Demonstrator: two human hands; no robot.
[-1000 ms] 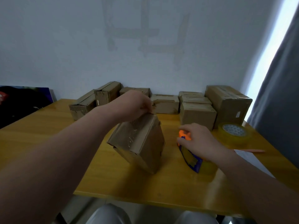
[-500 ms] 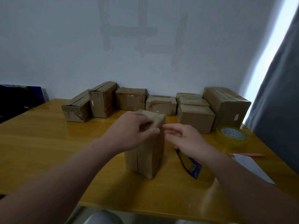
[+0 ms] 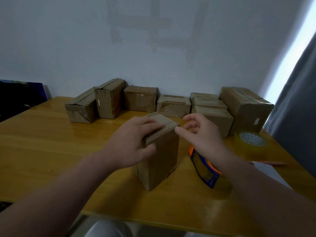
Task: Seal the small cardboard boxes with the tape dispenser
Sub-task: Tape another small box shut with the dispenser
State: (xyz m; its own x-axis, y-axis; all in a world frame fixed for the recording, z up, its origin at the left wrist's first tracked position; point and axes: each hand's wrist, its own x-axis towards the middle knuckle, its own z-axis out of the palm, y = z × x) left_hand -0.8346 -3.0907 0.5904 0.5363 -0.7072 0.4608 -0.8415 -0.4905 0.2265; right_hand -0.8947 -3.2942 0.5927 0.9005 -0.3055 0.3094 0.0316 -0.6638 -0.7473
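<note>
Left hand (image 3: 131,142) gripping upright box (image 3: 160,161), right hand (image 3: 203,135) loose beside it

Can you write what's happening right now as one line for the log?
left hand: holds top of upright cardboard box | right hand: open, at box's top corner | tape dispenser: lying on table, unheld

At mid-table (image 3: 51,151), upright box (image 3: 160,161); left hand (image 3: 133,142) over its top and near side, right hand (image 3: 203,139) just beside its top right corner. To the box's right, below the right hand, tape dispenser (image 3: 203,168). Farther right, tape roll (image 3: 251,139). Behind, along the wall, row of boxes (image 3: 172,106).
</note>
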